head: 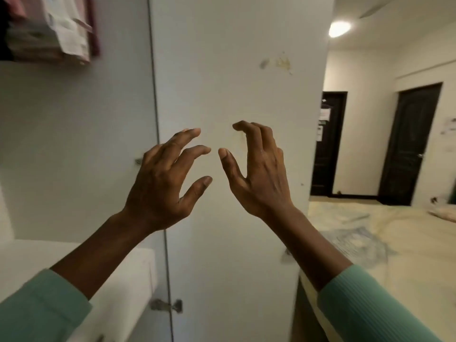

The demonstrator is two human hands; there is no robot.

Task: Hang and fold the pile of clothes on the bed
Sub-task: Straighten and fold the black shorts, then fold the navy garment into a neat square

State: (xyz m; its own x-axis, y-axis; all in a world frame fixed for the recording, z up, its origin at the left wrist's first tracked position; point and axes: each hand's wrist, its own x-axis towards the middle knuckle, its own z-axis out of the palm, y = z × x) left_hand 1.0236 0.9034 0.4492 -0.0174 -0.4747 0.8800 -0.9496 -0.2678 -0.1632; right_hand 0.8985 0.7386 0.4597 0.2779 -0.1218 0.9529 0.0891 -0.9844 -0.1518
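Wardrobe door (234,95) behind left hand (160,183) and right hand (259,174), both empty, loosely curled; stack (49,28) shelved up-left, garment (357,243) on bed (414,267) rightward probably remains.

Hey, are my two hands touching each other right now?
Apart. The head view shows the left hand and right hand side by side, with a strip of the white wardrobe door plainly visible between them.

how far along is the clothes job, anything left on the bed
Done: folded clothes sit stacked up in the wardrobe. In hand: nothing; left hand and right hand hover empty before the wardrobe door. Left: at least one pale garment lies on the bed.
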